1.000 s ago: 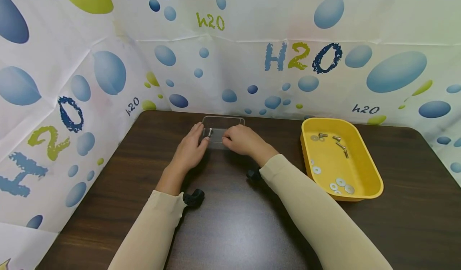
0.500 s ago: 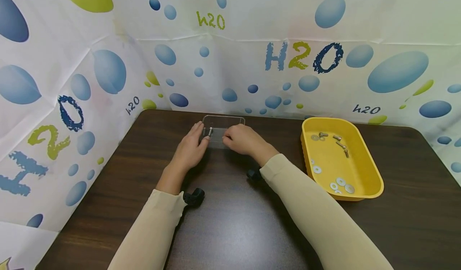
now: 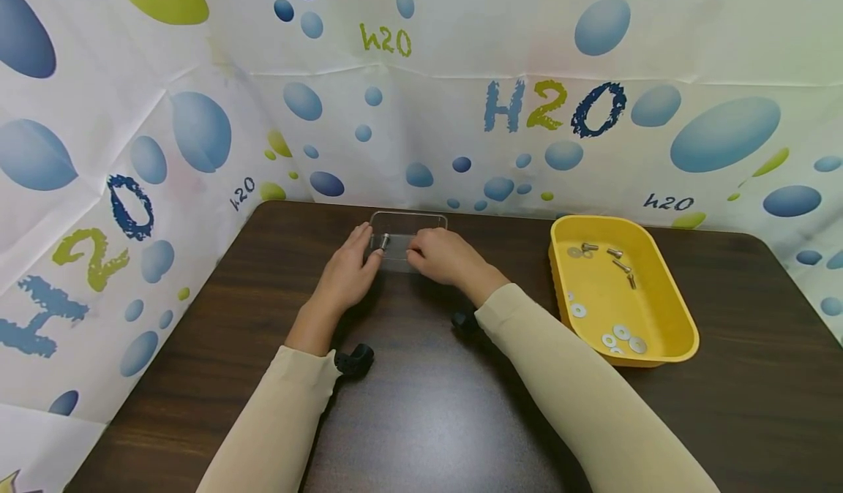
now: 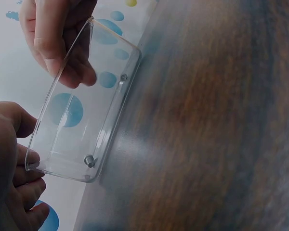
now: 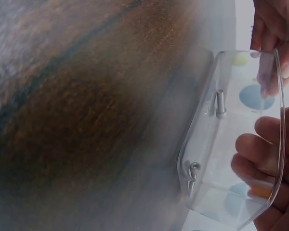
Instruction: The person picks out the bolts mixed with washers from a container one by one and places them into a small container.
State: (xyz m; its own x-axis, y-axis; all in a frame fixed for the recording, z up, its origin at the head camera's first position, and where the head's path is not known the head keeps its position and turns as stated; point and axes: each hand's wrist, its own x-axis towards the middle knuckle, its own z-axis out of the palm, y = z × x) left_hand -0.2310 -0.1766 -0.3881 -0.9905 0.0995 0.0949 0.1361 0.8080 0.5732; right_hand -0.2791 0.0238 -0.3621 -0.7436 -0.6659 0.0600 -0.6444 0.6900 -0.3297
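Note:
A clear plastic box (image 3: 400, 252) stands at the table's back edge. My left hand (image 3: 347, 270) holds its left end, with the thumb at the near side. My right hand (image 3: 448, 257) is over the right end, fingers curled and reaching down past the rim. Whether those fingertips pinch anything is unclear. In the right wrist view, a metal bolt (image 5: 220, 103) stands upright in the box near its left end. Lower in that view a second metal bolt (image 5: 194, 168), partly blurred, lies below the right hand's fingers (image 5: 253, 149), apart from them.
A yellow plastic tray (image 3: 681, 332) stands on the table at the right. Inside are several metal bolts (image 3: 620, 266) and several flat washers (image 3: 621, 332). A printed white sheet (image 3: 454, 105) hangs behind the dark wooden table (image 3: 421, 405).

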